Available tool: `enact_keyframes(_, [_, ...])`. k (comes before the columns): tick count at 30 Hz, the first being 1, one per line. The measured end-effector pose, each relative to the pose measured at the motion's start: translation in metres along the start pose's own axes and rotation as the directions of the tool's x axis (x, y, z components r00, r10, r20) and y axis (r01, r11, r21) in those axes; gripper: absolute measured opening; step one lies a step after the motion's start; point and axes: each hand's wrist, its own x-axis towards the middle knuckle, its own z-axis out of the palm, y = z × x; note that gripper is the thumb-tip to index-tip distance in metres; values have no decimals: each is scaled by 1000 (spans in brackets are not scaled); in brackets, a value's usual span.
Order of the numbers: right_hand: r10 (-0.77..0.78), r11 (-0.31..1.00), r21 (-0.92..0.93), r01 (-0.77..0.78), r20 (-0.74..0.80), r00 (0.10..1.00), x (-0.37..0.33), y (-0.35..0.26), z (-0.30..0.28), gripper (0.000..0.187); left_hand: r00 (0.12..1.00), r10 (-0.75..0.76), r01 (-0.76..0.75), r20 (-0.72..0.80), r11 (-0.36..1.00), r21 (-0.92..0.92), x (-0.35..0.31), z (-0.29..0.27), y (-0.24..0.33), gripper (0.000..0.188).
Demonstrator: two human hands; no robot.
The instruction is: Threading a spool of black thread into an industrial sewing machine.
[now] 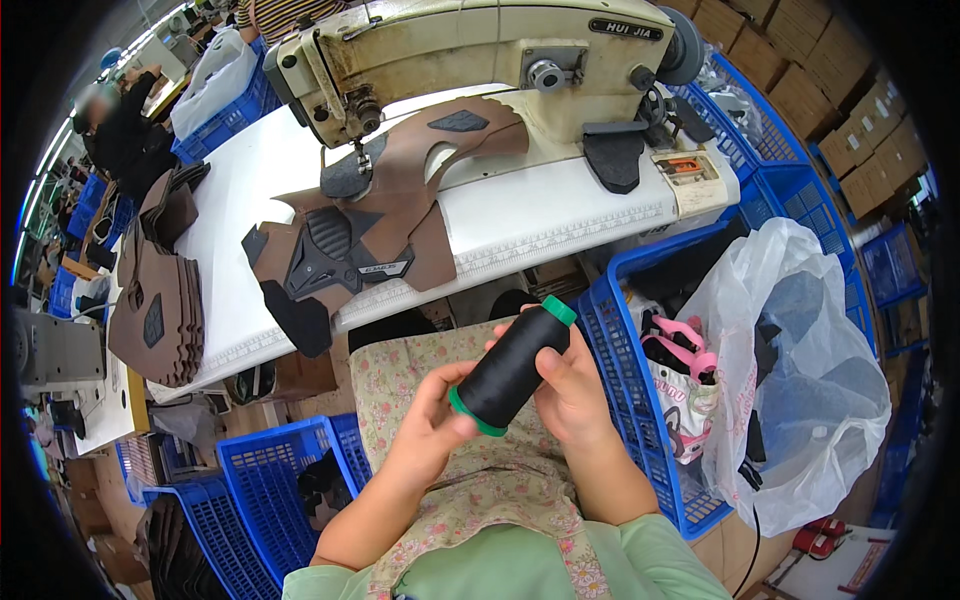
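Observation:
A large cone of black thread [515, 368] with green ends is held tilted above my lap, between both hands. My left hand [433, 410] grips its lower green end. Around the upper part, near the other green end, my right hand [572, 390] closes with the thumb on the thread. Beyond my hands stands a cream sewing machine [450, 50] on a white table [500, 235]. A brown shoe upper piece [400, 190] with black patches lies under its needle and reaches over the table's front edge.
A stack of brown cut pieces [160, 320] lies on the table's left. Blue crates [640, 380] stand at my right, one with a clear plastic bag [800, 390] and a pink-handled bag. More blue crates [270, 470] sit at lower left. Cartons [800, 60] are piled at far right. A person [125, 140] is at far left.

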Motion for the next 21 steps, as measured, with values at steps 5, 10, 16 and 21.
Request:
enact_keyframes(5, [-21, 1000, 11, 21, 37, 999, 1, 1, 0, 72, 981, -167, 187, 102, 953, -240, -4, 1, 10, 64])
enact_keyframes(10, [13, 984, 178, -31, 102, 995, 5, -7, 9, 73, 927, -187, 343, 325, 771, -536, 1, -6, 5, 64])
enact_keyframes(16, [58, 984, 157, -89, 190, 980, 6, -3, 7, 74, 848, -193, 516, 493, 511, -687, 4, -11, -4, 71])
enact_keyframes(21, [93, 972, 194, -128, 180, 979, 7, 2, 4, 78, 830, -192, 546, 524, 473, -692, 5, -12, -5, 69])
